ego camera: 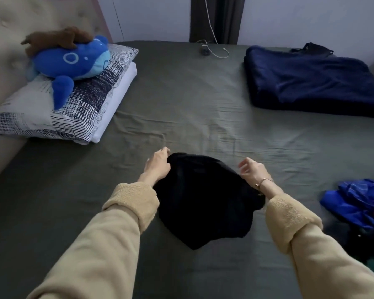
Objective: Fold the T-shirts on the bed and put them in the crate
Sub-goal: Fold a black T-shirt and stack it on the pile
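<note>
The working surface was a bed (181, 100) covered with a grey-green sheet, set against a pale wall, with a padded headboard (15, 22) along its left edge. Near the front edge, at centre, a black T-shirt (203, 201) lay bunched between two arms in beige sleeves. The left hand (158, 162) rested on the garment's far left edge with its fingers curled at the fabric; whether it gripped the fabric could not be determined. The right hand (252, 169) was raised just above the garment's right edge, fingers loosely curled and holding nothing; a bracelet (263, 182) sat on its wrist. At the right edge lay a heap of clothes (354, 203), blue uppermost. Farther back, at the far right corner, lay a folded navy blanket (311, 80). At the left edge, stacked pillows (73, 104) carried a blue plush toy (73, 59). A white cable (216, 50) lay at the far edge.
</note>
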`<state>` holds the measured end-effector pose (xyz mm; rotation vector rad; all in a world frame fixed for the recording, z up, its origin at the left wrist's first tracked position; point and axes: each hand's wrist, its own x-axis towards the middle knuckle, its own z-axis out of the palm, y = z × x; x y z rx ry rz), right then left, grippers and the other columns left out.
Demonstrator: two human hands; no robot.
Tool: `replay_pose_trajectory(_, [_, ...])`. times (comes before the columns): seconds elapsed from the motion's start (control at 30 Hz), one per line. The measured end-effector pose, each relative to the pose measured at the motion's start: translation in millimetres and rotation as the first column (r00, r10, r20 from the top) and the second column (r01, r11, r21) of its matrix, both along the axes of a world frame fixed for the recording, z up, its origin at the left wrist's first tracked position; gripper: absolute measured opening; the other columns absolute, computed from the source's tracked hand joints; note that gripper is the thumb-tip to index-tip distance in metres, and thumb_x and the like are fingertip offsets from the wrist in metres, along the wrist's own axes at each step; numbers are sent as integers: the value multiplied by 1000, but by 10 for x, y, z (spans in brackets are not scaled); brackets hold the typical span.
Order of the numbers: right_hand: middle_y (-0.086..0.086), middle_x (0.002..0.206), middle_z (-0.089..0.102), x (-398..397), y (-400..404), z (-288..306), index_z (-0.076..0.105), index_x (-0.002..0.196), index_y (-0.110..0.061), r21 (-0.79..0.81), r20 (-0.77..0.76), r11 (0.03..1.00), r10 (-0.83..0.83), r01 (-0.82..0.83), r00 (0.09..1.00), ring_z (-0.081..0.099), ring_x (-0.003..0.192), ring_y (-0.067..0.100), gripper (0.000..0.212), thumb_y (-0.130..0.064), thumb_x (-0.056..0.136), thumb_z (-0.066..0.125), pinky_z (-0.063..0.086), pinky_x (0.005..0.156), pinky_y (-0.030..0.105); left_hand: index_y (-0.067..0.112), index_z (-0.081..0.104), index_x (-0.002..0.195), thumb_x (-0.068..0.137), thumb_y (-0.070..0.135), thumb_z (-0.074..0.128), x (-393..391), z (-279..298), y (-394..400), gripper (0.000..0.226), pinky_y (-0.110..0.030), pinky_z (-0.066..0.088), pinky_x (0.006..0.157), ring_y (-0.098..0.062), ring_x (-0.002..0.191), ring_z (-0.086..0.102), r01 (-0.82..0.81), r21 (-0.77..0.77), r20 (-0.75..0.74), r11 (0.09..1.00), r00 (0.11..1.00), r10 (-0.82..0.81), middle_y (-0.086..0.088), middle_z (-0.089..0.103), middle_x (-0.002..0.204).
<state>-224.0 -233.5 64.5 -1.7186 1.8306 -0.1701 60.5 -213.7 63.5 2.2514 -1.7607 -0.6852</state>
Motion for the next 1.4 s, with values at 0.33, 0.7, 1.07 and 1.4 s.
replay_pose_trajectory(0.33, [3, 119, 62, 115, -174, -827, 59, 114, -20, 247, -48, 967, 68, -55, 996, 57, 110, 23, 34, -9, 83, 56, 47, 93, 34, 23, 63, 100, 89, 13, 54, 301, -833, -35, 17, -31, 49, 87, -19, 96, 61, -56, 216, -155, 975, 984, 91, 4, 62, 98])
replay_pose_trajectory(0.7, [4, 151, 25, 153, -553, -1233, 28, 138, -13, 128, -210, 991, -4, 32, 978, 55, 111, 34, 62, -8, 85, 58, 45, 84, 41, 25, 58, 123, 85, 25, 66, -155, -1311, -453, 38, -31, 41, 95, -15, 112, 49, 224, 59, -78, 973, 972, -220, 5, 55, 118])
replay_pose_trajectory(1.07, [9, 98, 64, -64, -754, -1103, 58, 101, -15, -145, -231, 981, -159, 128, 960, 52, 107, 23, 25, -29, 100, 37, 24, 100, 38, 10, 58, 104, 102, 22, 30, -241, -1359, -668, 30, -37, 36, 89, -24, 106, 49, 131, 127, 105, 983, 984, -144, -5, 57, 107])
replay_pose_trajectory(1.4, [-4, 59, 35, -137, -873, -175, 41, 78, -8, -373, 456, 836, -211, 401, 865, 32, 52, 9, 28, -20, 102, 33, 31, 51, 18, 19, 58, 78, 90, 53, 53, -463, -634, -682, 36, -22, 42, 66, -9, 71, 56, 96, 186, -575, 978, 818, 29, 7, 60, 76])
